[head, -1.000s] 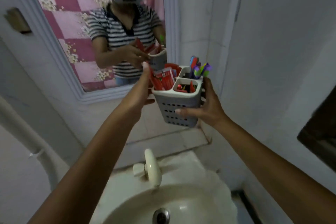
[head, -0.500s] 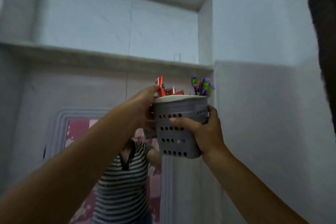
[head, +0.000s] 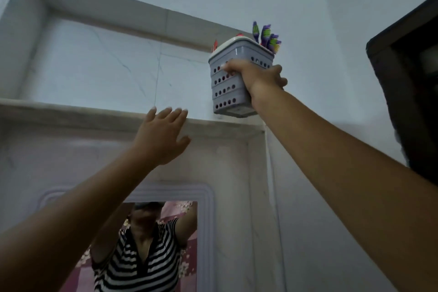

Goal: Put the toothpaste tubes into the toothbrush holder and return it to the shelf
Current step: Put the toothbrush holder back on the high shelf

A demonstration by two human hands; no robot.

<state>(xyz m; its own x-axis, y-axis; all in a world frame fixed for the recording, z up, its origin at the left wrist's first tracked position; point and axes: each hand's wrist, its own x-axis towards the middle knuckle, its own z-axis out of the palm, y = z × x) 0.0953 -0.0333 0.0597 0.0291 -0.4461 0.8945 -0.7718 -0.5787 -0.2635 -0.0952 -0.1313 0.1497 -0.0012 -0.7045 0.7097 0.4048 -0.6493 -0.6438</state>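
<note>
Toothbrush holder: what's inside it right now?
Above the rim of the toothbrush holder, toothbrushes with purple and green heads stick out at the right, and red toothpaste tube tips show at the left. The camera looks up from below, so the compartments themselves are hidden.

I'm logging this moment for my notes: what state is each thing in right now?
toothbrush holder: upright, lifted above the ledge, not set down
toothbrushes: standing in holder
right hand: gripping holder
left hand: open, empty, by the shelf edge
shelf: bare where visible
</note>
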